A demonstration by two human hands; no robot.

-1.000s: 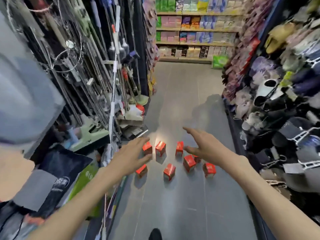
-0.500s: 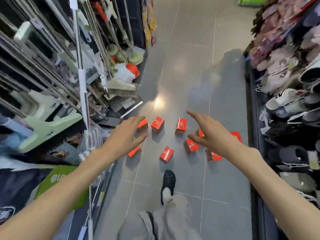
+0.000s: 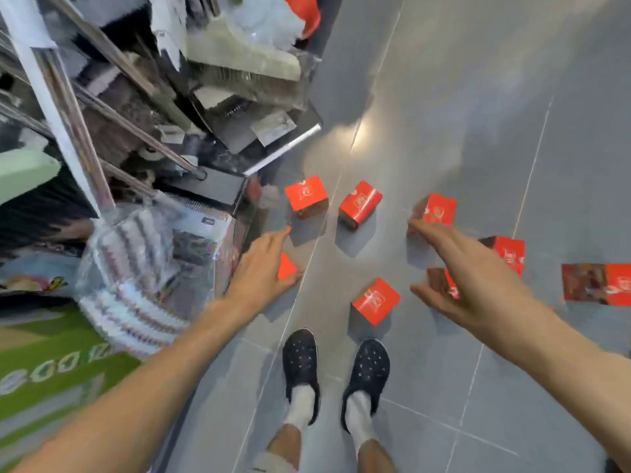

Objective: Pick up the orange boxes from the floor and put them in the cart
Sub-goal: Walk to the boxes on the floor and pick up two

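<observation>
On the grey floor (image 3: 478, 97) lie several orange boxes (image 3: 360, 203), scattered in front of two dark shoes (image 3: 300, 363). Both hands reach down over them. The left hand (image 3: 259, 271) has its fingers (image 3: 280, 233) loosely apart above one box (image 3: 286, 266). The right hand (image 3: 474, 278) is spread wide, holding nothing.

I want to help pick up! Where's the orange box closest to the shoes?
In the head view, that orange box sits on the grey floor just ahead of the right shoe, between both open hands.
</observation>
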